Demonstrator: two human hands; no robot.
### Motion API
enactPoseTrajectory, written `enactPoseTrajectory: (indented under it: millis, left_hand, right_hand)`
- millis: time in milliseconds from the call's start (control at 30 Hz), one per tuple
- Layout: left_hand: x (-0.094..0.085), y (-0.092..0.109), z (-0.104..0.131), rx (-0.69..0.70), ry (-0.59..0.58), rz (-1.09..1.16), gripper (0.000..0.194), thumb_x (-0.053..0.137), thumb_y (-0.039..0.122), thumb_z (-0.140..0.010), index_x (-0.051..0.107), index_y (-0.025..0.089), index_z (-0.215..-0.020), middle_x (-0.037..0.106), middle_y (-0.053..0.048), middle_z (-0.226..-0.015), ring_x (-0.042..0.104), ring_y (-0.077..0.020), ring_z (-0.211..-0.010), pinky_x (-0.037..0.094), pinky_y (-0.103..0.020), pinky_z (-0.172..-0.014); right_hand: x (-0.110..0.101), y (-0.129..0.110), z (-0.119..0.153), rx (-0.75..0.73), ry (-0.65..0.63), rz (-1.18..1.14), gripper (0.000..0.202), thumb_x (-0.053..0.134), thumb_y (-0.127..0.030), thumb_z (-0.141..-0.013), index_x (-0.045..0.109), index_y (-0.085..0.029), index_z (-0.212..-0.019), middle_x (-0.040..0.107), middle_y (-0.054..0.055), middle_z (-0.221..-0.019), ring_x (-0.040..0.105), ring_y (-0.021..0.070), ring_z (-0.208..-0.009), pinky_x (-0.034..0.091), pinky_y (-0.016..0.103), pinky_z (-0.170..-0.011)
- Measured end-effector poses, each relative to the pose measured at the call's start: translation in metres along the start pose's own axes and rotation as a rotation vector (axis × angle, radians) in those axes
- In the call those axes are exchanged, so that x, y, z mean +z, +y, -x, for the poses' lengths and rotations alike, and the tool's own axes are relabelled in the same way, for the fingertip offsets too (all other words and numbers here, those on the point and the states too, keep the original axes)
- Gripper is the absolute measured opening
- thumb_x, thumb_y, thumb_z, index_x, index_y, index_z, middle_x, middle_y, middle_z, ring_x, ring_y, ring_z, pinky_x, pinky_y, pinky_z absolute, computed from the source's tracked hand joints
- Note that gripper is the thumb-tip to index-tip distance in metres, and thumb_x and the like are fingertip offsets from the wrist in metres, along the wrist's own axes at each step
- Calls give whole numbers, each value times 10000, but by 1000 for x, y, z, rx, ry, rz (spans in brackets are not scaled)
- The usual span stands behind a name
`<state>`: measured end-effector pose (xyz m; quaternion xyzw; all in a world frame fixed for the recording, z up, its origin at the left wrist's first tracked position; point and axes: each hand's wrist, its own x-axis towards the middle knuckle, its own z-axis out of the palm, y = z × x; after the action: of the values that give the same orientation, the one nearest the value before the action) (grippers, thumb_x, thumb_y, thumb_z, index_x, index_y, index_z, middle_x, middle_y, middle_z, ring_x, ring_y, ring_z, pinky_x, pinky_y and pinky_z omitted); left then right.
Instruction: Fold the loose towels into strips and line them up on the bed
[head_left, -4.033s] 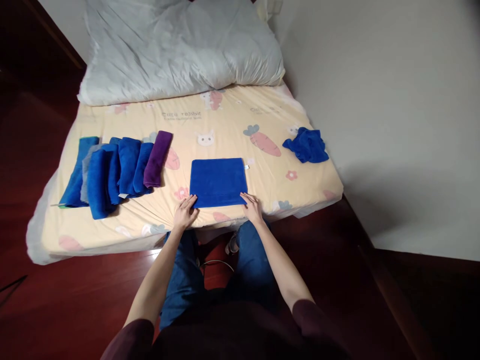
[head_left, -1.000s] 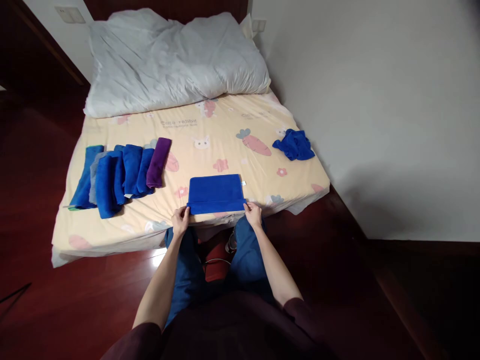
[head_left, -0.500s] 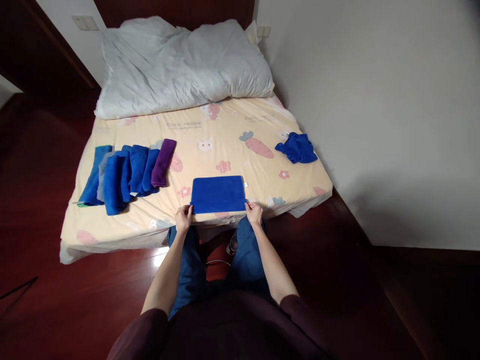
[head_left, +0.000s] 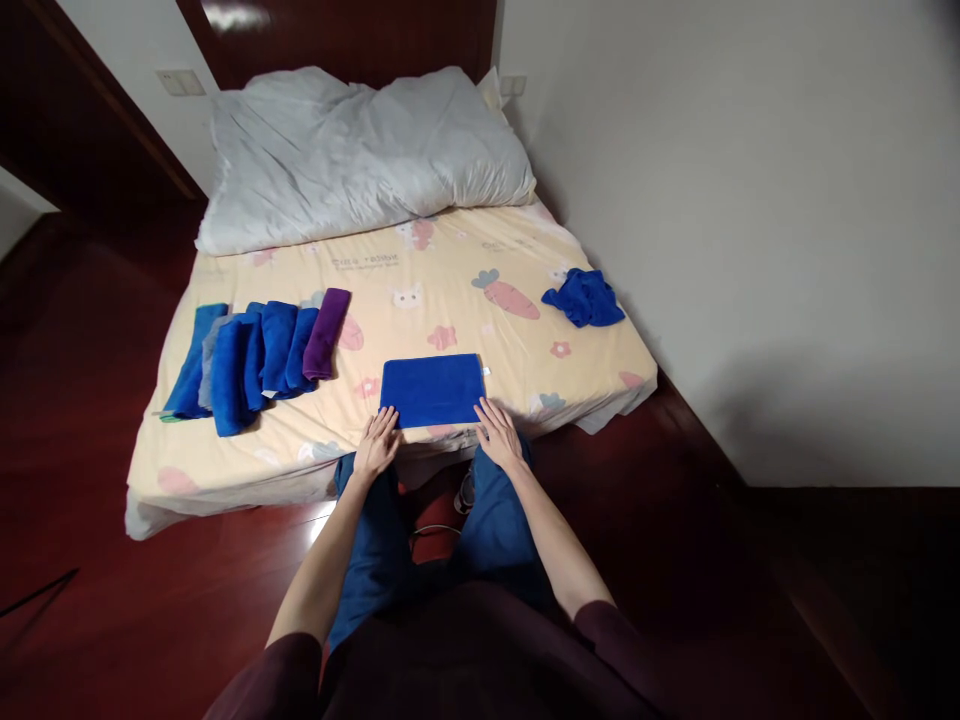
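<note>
A blue towel lies flat as a rectangle near the front edge of the bed, with a small white tag on its right side. My left hand rests with fingers stretched out on the towel's near left corner. On its near right corner lies my right hand, fingers spread and pressing flat. Neither hand grips the cloth.
Several rolled blue towels and a purple rolled towel lie at the left of the bed. A crumpled blue towel sits at the right. A pale quilt is heaped at the head; a wall borders the right side.
Both hands have released the pinched near corners of the blue towel and now lie flat on them with fingers extended. The view has tilted slightly upward.
</note>
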<state>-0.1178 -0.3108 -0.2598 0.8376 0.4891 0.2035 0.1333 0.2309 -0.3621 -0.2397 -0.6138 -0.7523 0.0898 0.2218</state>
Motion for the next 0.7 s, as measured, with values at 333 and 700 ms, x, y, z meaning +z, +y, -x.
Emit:
enactPoseTrajectory:
  millis: [333,700]
  left_hand:
    - [4,-17,-23,-151,-6,-11,598,529,288,-942,469,226,-1534,528,-87,-1546,461,-261,-1465,410,-441,-1160]
    - [-18,-15,-2,-93,-21,19,552,492,87,-853,629,214,-1372,658,-95,-1398,577,-275,-1322,456,-462,-1080]
  right_hand:
    - [24,11,-31,151,-87,-56,590,552,-161,-922,532,-198,-1511,468,87,-1600,391,267,-1519,352,517,-1233]
    - [29,5,-27,244,130,-318,575,459,15,-784,728,-173,-1256,699,104,-1307,630,206,-1251,475,384,-1167]
